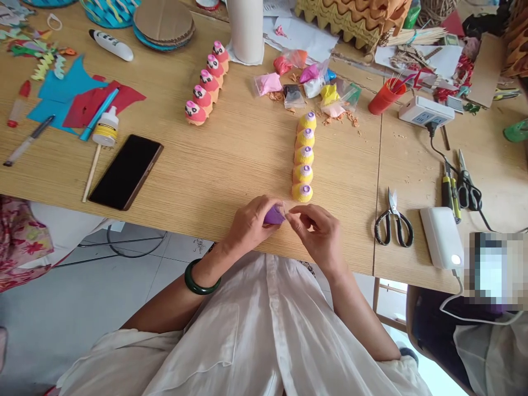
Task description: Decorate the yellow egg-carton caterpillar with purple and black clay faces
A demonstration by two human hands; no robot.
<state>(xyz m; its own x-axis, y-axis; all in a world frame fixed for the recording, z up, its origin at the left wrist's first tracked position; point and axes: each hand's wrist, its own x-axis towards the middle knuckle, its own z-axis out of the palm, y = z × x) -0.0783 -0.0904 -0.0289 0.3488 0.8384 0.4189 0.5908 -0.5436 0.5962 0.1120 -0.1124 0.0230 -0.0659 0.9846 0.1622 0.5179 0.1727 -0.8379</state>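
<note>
My left hand (251, 224) holds a small lump of purple modelling clay (274, 215) above the table's front edge. My right hand (315, 235) is next to it, with thumb and fingertips pinched at the clay's right end; I cannot tell whether they grip it. Just beyond my hands stands a row of yellow egg-carton cups (304, 158) topped with purple and white clay. Further left, a row of pink and orange egg-carton figures (208, 85) with painted eyes stands on the wooden table (231, 148).
A black smartphone (126, 171), glue bottle (105, 126), coloured paper and bagged clay lie on the table. Scissors (394, 220), a white power bank (442, 237) and a power strip (426, 111) sit to the right. A seated person's clothing shows at the lower left.
</note>
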